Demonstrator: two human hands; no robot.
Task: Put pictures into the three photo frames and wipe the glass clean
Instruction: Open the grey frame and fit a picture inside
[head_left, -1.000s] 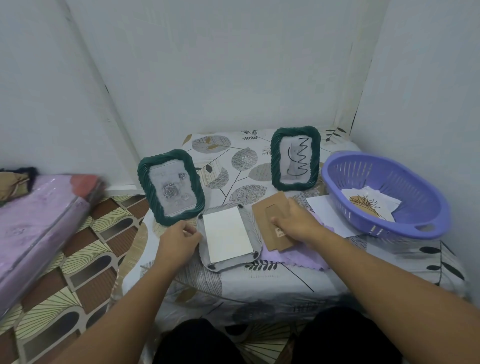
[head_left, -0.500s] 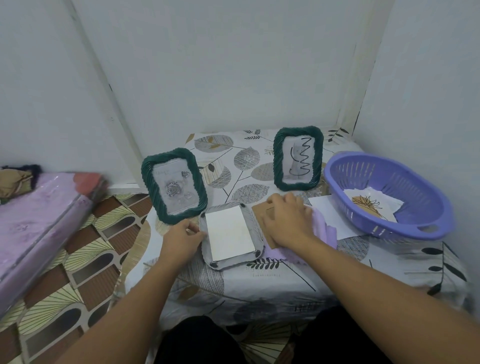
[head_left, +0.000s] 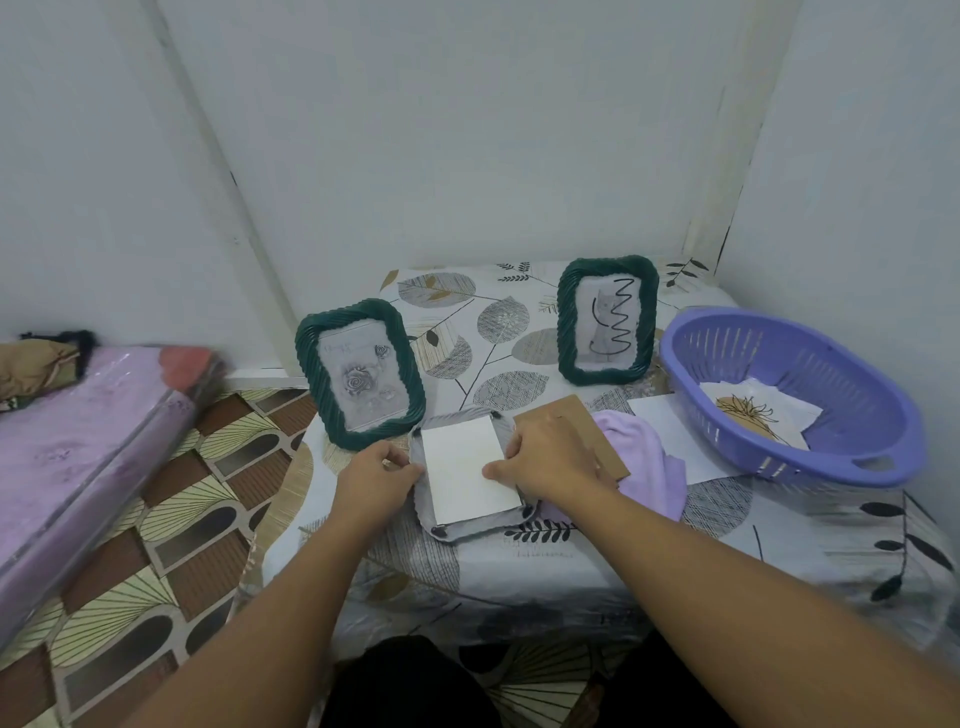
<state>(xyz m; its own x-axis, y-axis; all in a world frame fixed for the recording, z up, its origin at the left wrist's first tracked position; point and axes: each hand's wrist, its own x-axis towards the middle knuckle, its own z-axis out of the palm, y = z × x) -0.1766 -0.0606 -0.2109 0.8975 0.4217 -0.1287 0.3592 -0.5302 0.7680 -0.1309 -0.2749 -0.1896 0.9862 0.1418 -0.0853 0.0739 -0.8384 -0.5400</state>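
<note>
Head view had both hands down on the third frame (head_left: 470, 480), which lay face-down and flat on the table (head_left: 571, 582) near its front edge. A white sheet (head_left: 467, 470) sat in the frame's open back. The left hand (head_left: 376, 480) was at the frame's left edge, fingers curled in against the rim, gripping it there. The right hand (head_left: 550, 462) came in from the other side: its thumb lay on the sheet's right margin and its fingers curled at the frame's right edge, pinching that side. Under the right hand's knuckles sat the brown backing board (head_left: 587, 426), flat on the table and partly covered by the hand. Just beside the board, a lilac cloth (head_left: 644, 462) was bunched up, touching it.

Behind, two green frames stood upright with pictures already in them: the rose frame (head_left: 361, 374) just behind the left hand, and the squiggle frame (head_left: 607, 319) further back toward the wall. A purple basket (head_left: 795, 395) sat on the right of the table, holding a loose picture (head_left: 753, 415) with a brown drawing. A plain white paper (head_left: 670, 431) lay between cloth and basket, its far edge tucked under the basket's rim.
</note>
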